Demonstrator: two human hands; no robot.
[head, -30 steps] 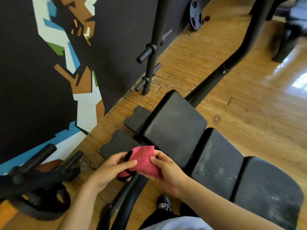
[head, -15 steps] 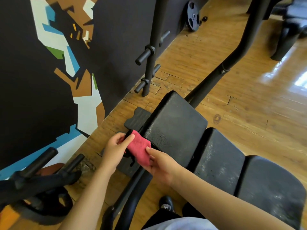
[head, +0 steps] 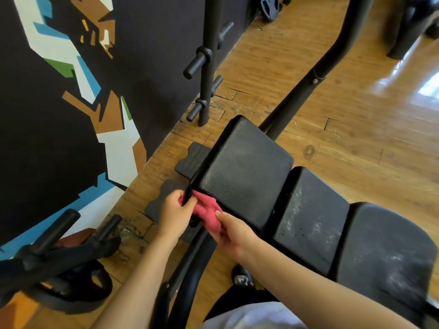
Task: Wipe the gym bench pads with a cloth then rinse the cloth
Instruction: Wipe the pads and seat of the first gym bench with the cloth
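A black gym bench lies across the view with three pads: a far pad (head: 244,169), a dusty middle pad (head: 308,217) and a dusty near pad (head: 389,255). A red cloth (head: 209,213) sits bunched at the lower left corner of the far pad. My left hand (head: 175,213) pinches its left end beside a black bar at the pad's corner. My right hand (head: 234,233) grips its lower right end. The cloth touches the pad's side edge.
A black curved frame tube (head: 190,264) runs under my hands. Black foot plates (head: 192,157) lie on the wooden floor (head: 356,129). A weight-storage post with pegs (head: 209,67) stands by the painted wall (head: 59,115). More pegs and a plate (head: 59,252) sit at lower left.
Both hands carried the red cloth up and forward, from over the frame tube to the far pad's lower left corner. The cloth is now more bunched.
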